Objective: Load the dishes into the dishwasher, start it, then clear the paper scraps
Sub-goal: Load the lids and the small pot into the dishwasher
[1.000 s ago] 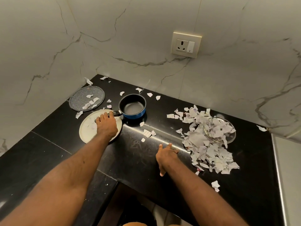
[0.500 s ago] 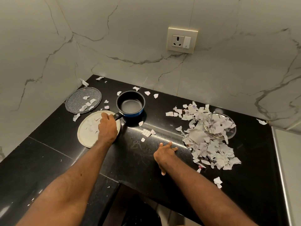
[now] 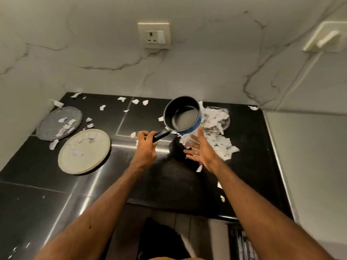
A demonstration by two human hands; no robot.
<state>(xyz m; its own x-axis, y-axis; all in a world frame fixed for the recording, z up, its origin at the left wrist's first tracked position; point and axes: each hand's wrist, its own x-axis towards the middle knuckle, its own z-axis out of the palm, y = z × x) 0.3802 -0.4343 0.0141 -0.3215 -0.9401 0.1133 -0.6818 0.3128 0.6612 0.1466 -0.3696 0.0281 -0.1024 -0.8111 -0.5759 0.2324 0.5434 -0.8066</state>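
Gripping the saucepan (image 3: 183,117) handle, left hand (image 3: 146,147) holds it aloft — right hand (image 3: 201,149) spread, seemingly apart.

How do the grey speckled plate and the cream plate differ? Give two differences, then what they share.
The grey speckled plate is dark; the cream plate is plain and pale. The grey one lies farther back by the wall; the cream one nearer the person. Both are round, lie flat on the counter and carry paper scraps.

Black countertop (image 3: 253,156), marble wall (image 3: 93,44), wall socket (image 3: 154,35), white plug with cord (image 3: 327,39)
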